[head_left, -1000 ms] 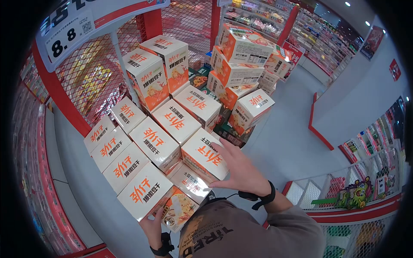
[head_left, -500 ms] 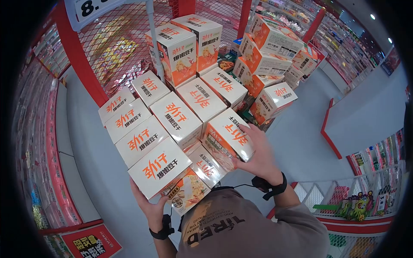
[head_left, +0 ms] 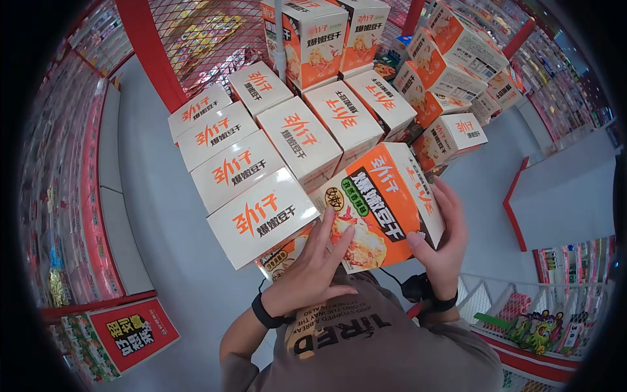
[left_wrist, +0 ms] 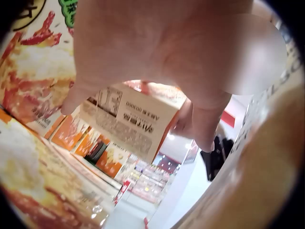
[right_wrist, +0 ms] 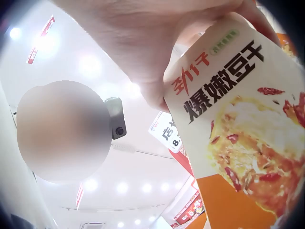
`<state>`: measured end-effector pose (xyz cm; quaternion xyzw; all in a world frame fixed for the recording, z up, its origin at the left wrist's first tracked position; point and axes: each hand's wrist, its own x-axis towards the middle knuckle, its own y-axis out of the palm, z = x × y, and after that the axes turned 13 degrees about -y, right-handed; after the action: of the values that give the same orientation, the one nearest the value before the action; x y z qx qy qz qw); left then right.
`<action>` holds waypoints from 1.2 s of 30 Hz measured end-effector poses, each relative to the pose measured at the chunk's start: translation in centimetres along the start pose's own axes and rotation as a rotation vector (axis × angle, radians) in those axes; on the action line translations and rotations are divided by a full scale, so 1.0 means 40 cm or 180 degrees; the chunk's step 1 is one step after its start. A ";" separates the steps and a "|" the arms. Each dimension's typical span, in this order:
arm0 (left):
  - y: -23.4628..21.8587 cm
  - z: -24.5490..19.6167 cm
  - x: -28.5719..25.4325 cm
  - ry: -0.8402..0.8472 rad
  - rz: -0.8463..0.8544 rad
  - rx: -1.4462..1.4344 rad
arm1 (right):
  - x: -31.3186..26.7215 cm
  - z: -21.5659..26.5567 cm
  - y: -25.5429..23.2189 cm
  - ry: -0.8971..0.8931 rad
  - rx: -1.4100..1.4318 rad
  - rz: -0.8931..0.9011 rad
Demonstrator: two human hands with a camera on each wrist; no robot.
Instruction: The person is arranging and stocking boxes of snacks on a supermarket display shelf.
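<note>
In the head view, an orange and white box is tilted up at the near right of the stack, its printed front showing. My right hand grips its right end, thumb on the front and fingers over the top side. My left hand lies against its lower left with straight, spread fingers. The right wrist view shows the box with my right hand round its upper edge. In the left wrist view my left hand touches a printed face. A white-topped box stands just left.
Rows of white-topped boxes fill the display beyond my hands. Upright boxes stand at the back by a pole, with a leaning stack at the right. Shelving lines the left aisle; a wire-mesh bin is at lower right.
The box in my right hand has come up from the stack and tipped, showing its front. My left hand has moved right, from the corner white-topped box to the tilted one. The view has shifted.
</note>
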<state>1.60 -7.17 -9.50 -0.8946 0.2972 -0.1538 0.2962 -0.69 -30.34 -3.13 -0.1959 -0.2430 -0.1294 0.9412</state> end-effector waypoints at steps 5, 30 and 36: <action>0.015 0.016 0.039 0.0239 0.0040 -0.0268 | -0.042 0.032 -0.022 0.0301 0.0263 0.0113; -0.067 0.105 -0.292 -0.1403 -0.0818 -0.0049 | 0.001 -0.090 0.039 -0.0222 -0.0508 0.2703; -0.061 0.045 -0.231 -0.0683 -0.0744 -0.0220 | -0.034 -0.130 0.104 -0.0402 -0.0500 0.2985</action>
<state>-3.67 0.96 -10.28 -0.9440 0.1629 -0.0804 0.2754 1.67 -28.68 -9.30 -0.3624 -0.1746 0.3033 0.8638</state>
